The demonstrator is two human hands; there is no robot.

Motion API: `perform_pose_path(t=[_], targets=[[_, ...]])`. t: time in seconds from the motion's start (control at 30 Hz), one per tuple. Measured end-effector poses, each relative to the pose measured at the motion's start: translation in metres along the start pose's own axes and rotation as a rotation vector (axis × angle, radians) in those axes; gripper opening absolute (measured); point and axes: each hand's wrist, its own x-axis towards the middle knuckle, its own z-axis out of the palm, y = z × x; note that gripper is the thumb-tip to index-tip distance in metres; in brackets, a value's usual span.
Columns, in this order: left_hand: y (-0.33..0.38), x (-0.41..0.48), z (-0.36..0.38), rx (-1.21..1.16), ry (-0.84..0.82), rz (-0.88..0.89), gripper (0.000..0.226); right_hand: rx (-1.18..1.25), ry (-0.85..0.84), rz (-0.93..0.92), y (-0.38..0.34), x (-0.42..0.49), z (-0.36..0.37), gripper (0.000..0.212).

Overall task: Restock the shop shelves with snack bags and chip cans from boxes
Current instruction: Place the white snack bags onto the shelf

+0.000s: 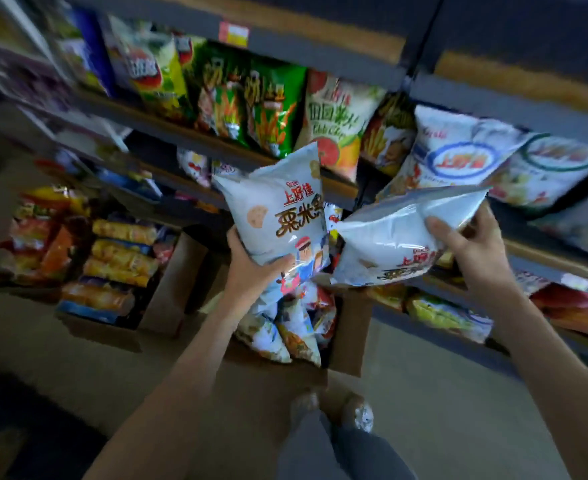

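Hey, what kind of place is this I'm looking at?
Most likely a small shop's snack aisle. Shelves hold rows of snack bags, a price label sits on a shelf edge, and open boxes of stock stand on the floor.

Shelf (167, 128): snack bags (271, 105) standing in a row. Floor (36, 344): two open cardboard boxes (171, 285) beside the shelving, both holding bags.

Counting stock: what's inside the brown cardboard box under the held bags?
More pale-blue snack bags lie in the brown cardboard box; the left hand and its bag hide the rest.
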Motion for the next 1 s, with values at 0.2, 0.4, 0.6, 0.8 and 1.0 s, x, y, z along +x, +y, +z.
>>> perform_pose_path(t=[0.2, 0.4, 0.6, 0.8, 1.0], targets=[[0.107, 0.009, 0.02, -0.043, -0.096, 0.234, 0.085, 0.233, 0.13, -0.138, -0.096, -0.01, -0.037, 0.024], [0.165, -0.017, 0.051, -0.122, -0.157, 0.317, 0.102, 0.429, 0.296, -0.04, -0.132, -0.008, -0.077, 0.019], [0.191, -0.052, 0.08, -0.255, -0.156, 0.301, 0.092, 0.49, 0.323, 0.054, -0.156, -0.012, -0.147, 0.05], [0.22, -0.076, 0.135, -0.32, -0.251, 0.273, 0.093, 0.475, 0.301, 0.043, -0.185, -0.004, -0.22, 0.057], [0.239, -0.084, 0.175, -0.329, -0.348, 0.131, 0.083, 0.344, 0.258, 0.13, -0.203, 0.03, -0.279, 0.024]])
